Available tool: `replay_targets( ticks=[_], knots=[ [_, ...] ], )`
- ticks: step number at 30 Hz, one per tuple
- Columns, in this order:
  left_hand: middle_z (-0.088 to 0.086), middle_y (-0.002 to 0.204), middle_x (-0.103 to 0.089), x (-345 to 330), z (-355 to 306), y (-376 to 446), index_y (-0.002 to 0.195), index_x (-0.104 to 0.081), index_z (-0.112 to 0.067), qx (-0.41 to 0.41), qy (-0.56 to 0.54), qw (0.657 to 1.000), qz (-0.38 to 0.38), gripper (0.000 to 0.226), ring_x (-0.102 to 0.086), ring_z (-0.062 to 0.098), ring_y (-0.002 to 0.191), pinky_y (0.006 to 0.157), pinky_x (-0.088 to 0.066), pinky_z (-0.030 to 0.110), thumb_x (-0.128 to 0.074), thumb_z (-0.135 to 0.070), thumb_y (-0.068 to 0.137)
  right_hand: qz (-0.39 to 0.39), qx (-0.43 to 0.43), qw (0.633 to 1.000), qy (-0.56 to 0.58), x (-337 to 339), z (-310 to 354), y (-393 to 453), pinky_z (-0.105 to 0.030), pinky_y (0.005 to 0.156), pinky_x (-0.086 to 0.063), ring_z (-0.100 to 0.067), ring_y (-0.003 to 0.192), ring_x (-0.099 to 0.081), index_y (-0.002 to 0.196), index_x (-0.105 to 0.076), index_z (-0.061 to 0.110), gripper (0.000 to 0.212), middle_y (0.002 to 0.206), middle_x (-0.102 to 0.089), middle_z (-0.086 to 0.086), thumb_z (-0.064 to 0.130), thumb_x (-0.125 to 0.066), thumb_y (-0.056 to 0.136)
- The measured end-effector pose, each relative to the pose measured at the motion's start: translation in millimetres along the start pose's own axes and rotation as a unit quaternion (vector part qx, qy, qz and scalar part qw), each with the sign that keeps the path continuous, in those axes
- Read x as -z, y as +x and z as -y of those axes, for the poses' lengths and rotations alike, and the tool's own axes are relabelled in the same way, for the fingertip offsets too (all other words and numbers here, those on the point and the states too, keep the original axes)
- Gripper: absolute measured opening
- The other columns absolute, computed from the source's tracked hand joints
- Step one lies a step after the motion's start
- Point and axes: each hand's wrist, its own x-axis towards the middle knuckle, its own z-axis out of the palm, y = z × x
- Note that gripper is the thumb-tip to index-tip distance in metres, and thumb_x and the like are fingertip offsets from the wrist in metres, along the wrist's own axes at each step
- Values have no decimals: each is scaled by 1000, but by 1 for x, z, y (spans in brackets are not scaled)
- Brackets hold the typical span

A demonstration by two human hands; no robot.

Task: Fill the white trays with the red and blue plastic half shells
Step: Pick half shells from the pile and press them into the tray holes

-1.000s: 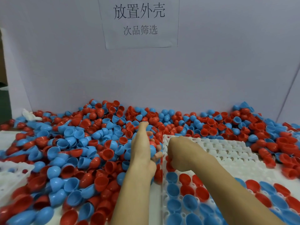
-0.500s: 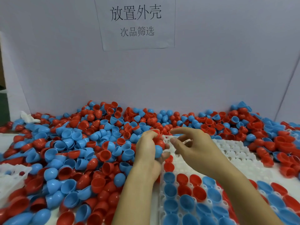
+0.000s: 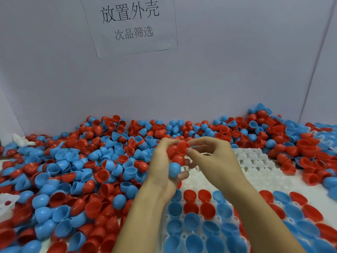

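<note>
Holding a small clutch of half shells, the left hand (image 3: 165, 167) sits near the middle of the scene, its grip curled round several red shells (image 3: 176, 151) and one blue shell (image 3: 174, 169) that rests low against the fingers. Just to its right, the right hand (image 3: 215, 161) meets it, thumb and forefinger closed in a pinch on the rim of the topmost red shell (image 3: 183, 146); the other fingers are loosely bent. Both hands hang just above the far left corner of a white tray (image 3: 255, 167).

That tray lies on the right side of the tabletop. Its far rows show bare white sockets, while the near rows hold seated shells (image 3: 198, 216), red and blue, open side up. A second run of filled sockets (image 3: 299, 212) continues at the near right; whether it belongs to the same tray cannot be told.

Left of the hands, a deep loose pile of red and blue half shells (image 3: 73, 176) covers the tabletop, spreading along the far edge and round to the right behind the tray. At the near left edge, part of another white tray (image 3: 7, 201) pokes out from the pile.

Behind everything stands a pale wall panel (image 3: 237, 70) carrying a paper sign (image 3: 131, 24) printed with Chinese characters.
</note>
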Motion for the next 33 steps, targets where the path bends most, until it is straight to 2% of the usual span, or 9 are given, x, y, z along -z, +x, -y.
replay_targets(
  ticks=[3,7,12,19,24,26,29,31,33],
  knots=[
    [13,84,-65,2,0,1,104,-60,-10,-7,-61,997,-42,19,-59,19,60,35,-38,21,-42,-10,98,-65,-30,997,28,5,-6,5,-9,48,-46,-3,65,-70,89,-72,27,16,79,-74,6,11,-69,89],
    [18,88,-65,3,6,5,122,-53,-3,-5,-50,994,-96,20,-61,19,57,35,-37,21,-46,-5,103,-101,-52,992,56,12,-9,8,-8,44,-44,1,64,-69,93,-70,24,15,83,-72,5,10,-66,90],
    [6,69,-63,3,5,5,95,-60,-8,39,-116,989,-81,17,-52,9,43,29,-30,16,-58,-24,101,-83,-68,993,58,12,-10,10,-10,45,-47,-2,63,-70,96,-71,23,11,84,-73,3,14,-68,91],
    [-1,55,-48,6,6,7,69,-54,-15,50,-89,988,-118,45,-39,9,37,31,-25,17,-53,-47,101,-70,-65,994,50,10,-10,8,-13,48,-47,-2,64,-70,95,-71,25,6,84,-74,5,22,-68,92],
    [4,57,-58,1,7,4,88,-60,-7,86,-129,980,-121,41,-50,12,46,34,-35,19,-44,-40,106,-40,-26,998,34,8,-4,4,-15,55,-49,-1,66,-70,86,-72,27,8,75,-73,13,20,-70,89],
    [11,76,-69,-2,6,1,113,-64,1,83,-191,972,-106,48,-61,16,60,48,-47,21,-42,-40,106,-7,18,1000,23,6,-1,2,-10,57,-50,0,72,-69,83,-74,29,11,76,-73,15,18,-73,87],
    [27,125,-66,-5,8,0,138,-52,2,82,-253,959,-97,59,-68,33,107,89,-55,37,-47,-44,102,54,76,995,-34,-1,3,-2,-8,67,-49,2,79,-65,76,-76,32,17,79,-73,19,16,-77,83],
    [27,129,-64,-5,9,0,137,-54,3,91,-254,958,-103,63,-67,36,111,91,-56,43,-50,-47,100,91,94,986,-103,-6,3,-6,-7,72,-45,4,85,-60,77,-78,36,16,83,-71,24,21,-78,82],
    [25,128,-66,-4,10,0,133,-59,3,97,-249,957,-113,57,-70,33,102,81,-58,40,-51,-42,99,87,111,982,-127,-9,0,-7,-9,73,-44,3,89,-57,86,-78,38,15,88,-70,22,24,-73,86]
  ],
)
